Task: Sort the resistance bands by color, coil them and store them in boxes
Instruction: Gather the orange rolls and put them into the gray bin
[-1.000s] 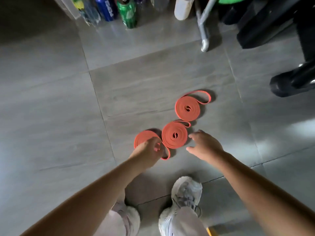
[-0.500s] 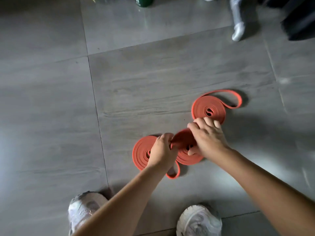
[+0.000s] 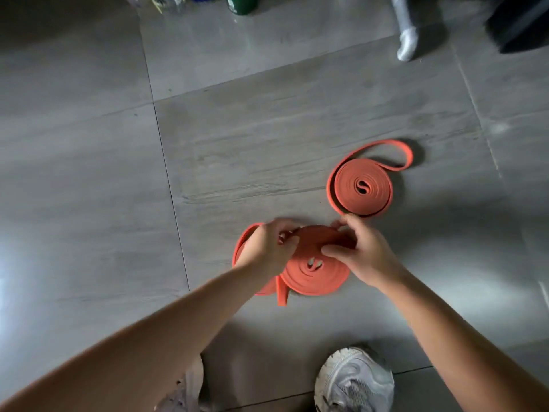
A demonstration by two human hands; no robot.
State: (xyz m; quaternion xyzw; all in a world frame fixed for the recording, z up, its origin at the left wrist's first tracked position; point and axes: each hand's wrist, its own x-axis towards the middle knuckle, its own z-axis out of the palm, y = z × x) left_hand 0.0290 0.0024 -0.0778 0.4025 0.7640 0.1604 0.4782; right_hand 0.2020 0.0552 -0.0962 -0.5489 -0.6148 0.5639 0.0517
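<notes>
The camera on my head (the only view) looked steeply down at the floor, close above my left hand and right hand.

The middle coil now overlaps the left coil — the right hand, open earlier, pinches its far rim.

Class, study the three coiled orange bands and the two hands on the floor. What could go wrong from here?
The right hand pinches only the edge of the middle coil; nothing ties it, so lifting may let it spring open.
A loose end pokes out by the left coil, under the left hand, and could snag.
The far coil has a free tail loop and may unwind.
</notes>
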